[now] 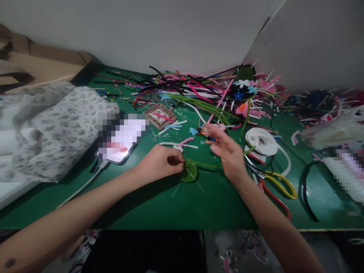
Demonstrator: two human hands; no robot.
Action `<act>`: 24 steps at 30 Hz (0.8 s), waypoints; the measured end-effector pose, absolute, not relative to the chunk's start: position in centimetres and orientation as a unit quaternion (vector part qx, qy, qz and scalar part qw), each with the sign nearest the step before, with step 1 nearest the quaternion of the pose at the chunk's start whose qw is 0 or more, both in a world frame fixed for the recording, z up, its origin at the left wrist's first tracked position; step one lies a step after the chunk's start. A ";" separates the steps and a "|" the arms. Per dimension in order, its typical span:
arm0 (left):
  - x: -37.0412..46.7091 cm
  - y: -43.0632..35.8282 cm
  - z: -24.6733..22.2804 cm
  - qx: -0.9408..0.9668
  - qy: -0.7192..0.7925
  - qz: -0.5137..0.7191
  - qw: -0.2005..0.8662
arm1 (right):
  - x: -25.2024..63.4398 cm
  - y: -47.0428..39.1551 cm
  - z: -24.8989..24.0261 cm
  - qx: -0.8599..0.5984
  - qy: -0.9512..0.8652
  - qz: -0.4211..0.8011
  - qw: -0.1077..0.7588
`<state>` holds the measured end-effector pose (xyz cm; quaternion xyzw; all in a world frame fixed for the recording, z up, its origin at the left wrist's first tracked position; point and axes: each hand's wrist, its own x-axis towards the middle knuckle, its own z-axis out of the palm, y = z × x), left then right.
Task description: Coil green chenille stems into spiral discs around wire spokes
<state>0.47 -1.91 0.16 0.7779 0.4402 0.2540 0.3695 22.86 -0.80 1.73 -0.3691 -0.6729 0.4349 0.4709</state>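
Note:
A flat spiral of green pipe cleaner [191, 172] lies before me, with thin clear strands sticking out around its edge. The thumb and fingertips of my left hand [162, 162] pinch its left rim. From the coil a green tail [209, 165] runs right and passes behind my right hand [227, 151]. That hand is raised over the table, fingers apart and slightly blurred, with nothing visible in them. Just beyond my left hand are a white pipe cleaner [190, 146] and a wavy pink piece [186, 141]. A small blue flower shape [193, 131] is near my right fingertips.
Scissors with yellow and red handles [280, 184] and a white tape roll [261, 142] lie to the right. A charging phone [122, 140] and patterned cloth [71, 121] are at left. Behind stand a bead tray [160, 115] and piled pipe cleaners [196, 85].

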 end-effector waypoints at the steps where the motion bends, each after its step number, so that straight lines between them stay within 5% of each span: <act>1: 0.5 -1.9 0.2 0.776 0.442 0.254 0.371 | 23.1 -0.6 1.5 -0.388 -0.653 0.375 0.531; 4: 0.5 -2.0 0.2 0.774 0.444 0.253 0.375 | 24.0 0.0 1.1 -0.441 -0.591 0.228 0.636; 7: 0.5 -2.0 0.1 0.774 0.442 0.253 0.376 | 24.3 0.2 1.0 -0.460 -0.577 0.186 0.649; 15: 0.5 -1.9 0.0 0.778 0.435 0.254 0.377 | 22.5 -1.0 2.0 -0.441 -0.713 0.470 0.276; 24: 0.5 -2.0 -0.1 0.778 0.451 0.260 0.351 | 22.8 -1.6 2.5 -0.429 -0.782 0.414 0.180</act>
